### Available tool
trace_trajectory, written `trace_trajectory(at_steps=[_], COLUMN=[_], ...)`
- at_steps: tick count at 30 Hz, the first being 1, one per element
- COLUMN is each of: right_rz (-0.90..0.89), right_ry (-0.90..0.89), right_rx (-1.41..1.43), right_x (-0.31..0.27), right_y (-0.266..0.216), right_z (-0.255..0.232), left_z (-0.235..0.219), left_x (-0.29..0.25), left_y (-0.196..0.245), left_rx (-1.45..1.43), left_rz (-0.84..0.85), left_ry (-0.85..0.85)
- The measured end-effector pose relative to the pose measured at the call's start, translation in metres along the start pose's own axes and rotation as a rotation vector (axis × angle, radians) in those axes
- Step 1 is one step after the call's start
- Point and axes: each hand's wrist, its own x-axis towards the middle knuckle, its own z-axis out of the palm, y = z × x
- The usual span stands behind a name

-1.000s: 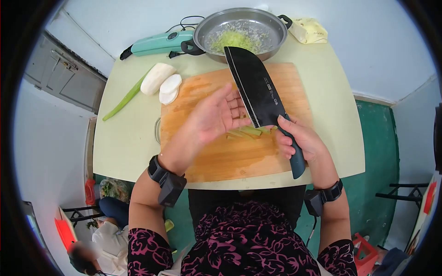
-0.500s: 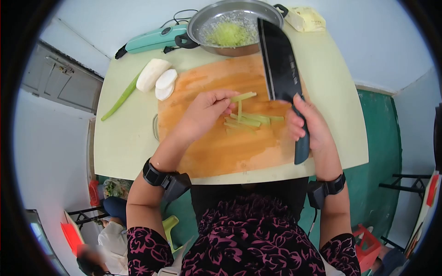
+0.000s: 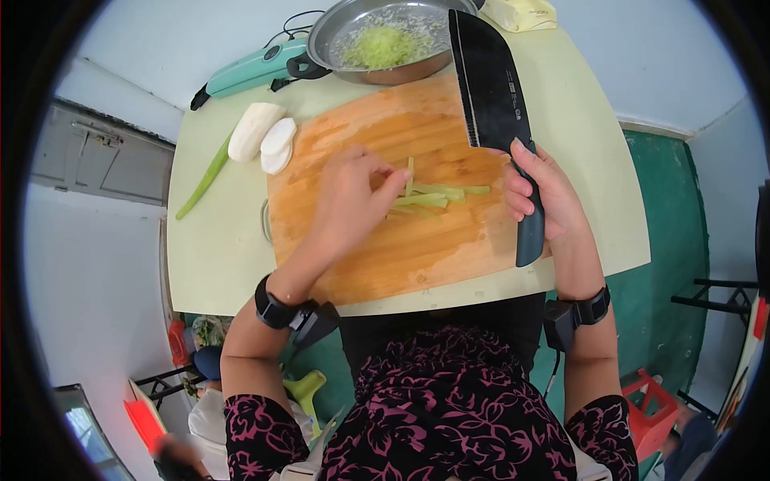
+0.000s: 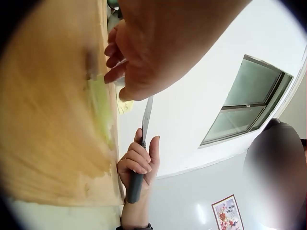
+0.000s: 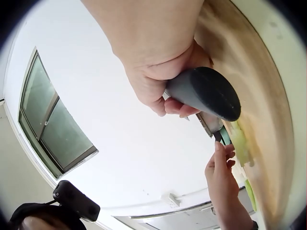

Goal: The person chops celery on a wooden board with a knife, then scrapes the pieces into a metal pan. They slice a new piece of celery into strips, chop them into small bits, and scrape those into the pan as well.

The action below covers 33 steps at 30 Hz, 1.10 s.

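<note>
My right hand [image 3: 549, 192] grips the dark handle of a black cleaver [image 3: 493, 84], its blade raised over the right side of the wooden cutting board [image 3: 385, 268]. Several pale green celery strips [image 3: 433, 198] lie on the middle of the board, one set crosswise to the others. Just left of them hovers my left hand [image 3: 345, 200], fingers loosely bent and thumb apart. In the left wrist view, the fingertips of the left hand [image 4: 139, 62] are close over the celery [image 4: 100, 103], and nothing shows between them.
A steel pan [image 3: 385, 76] with shredded green and white food stands behind the board. To the left are a peeled white root piece [image 3: 255, 132], white slices [image 3: 277, 148], a green stalk [image 3: 207, 180] and a teal appliance [image 3: 249, 72]. A yellow packet [image 3: 521, 14] sits at the back.
My left hand turned from palm-up to palm-down, held a celery strip half a second ago, and now has let it go. The cleaver swung right and away from the left hand.
</note>
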Motion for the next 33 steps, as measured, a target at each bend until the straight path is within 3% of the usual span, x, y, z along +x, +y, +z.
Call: trace_trajectory(at_steps=[4, 13, 16, 19, 22, 25, 31, 33], right_rz=[0.003, 0.038, 0.049, 0.046, 0.044, 0.044, 0.043, 0.042], right_ry=[-0.002, 0.003, -0.006, -0.017, -0.024, -0.006, 0.015, 0.014], right_rx=[-0.045, -0.038, -0.028, -0.017, -0.028, -0.041, -0.056, -0.074], right_x=[0.000, -0.001, 0.001, 0.002, 0.003, 0.002, 0.000, 0.001], right_y=[0.000, -0.002, -0.001, 0.000, 0.000, 0.000, 0.000, 0.000], right_z=[0.002, 0.005, 0.003, 0.003, 0.002, 0.003, 0.002, 0.004], left_z=[0.011, 0.011, -0.005, -0.014, -0.014, -0.015, -0.007, -0.006], left_x=[0.016, 0.029, 0.035, 0.036, 0.035, 0.035, 0.016, 0.014], left_y=[0.001, -0.006, -0.016, -0.016, -0.016, -0.015, 0.000, -0.002], left_rx=[0.153, -0.050, 0.065, -0.010, -0.080, -0.359, 0.024, 0.029], left_rz=[-0.006, -0.029, 0.257, 0.383, 0.319, -0.005, 0.358, 0.351], left_ry=[-0.054, -0.186, -0.244, -0.360, -0.436, -0.529, -0.368, -0.371])
